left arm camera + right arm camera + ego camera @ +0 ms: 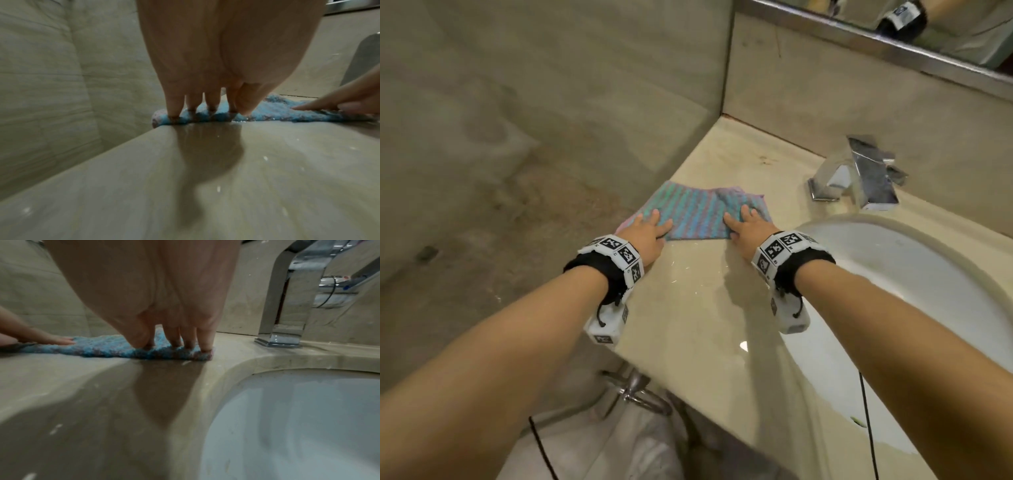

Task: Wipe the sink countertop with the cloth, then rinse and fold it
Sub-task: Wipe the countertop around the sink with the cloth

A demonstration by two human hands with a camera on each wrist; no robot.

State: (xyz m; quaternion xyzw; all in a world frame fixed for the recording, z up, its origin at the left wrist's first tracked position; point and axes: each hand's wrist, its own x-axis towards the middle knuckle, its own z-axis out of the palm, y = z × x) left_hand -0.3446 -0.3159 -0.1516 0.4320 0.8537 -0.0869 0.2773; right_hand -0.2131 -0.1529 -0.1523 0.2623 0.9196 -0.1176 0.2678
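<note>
A blue, teal and purple striped cloth (698,214) lies spread flat on the wet beige countertop (698,308), left of the basin. My left hand (650,229) presses on its near left corner with straight, spread fingers. My right hand (748,224) presses on its near right corner the same way. In the left wrist view the left hand's fingertips (205,107) dig into the cloth's edge (273,110). In the right wrist view the right hand (174,340) bears down on the cloth (107,347). Neither hand curls round the fabric.
A white oval basin (911,291) sits to the right, with a chrome faucet (859,174) behind it. A tiled wall (551,102) stands beyond the counter's left edge, close to the cloth. A mirror (893,20) hangs above the backsplash. Chrome pipework (633,390) shows below the counter.
</note>
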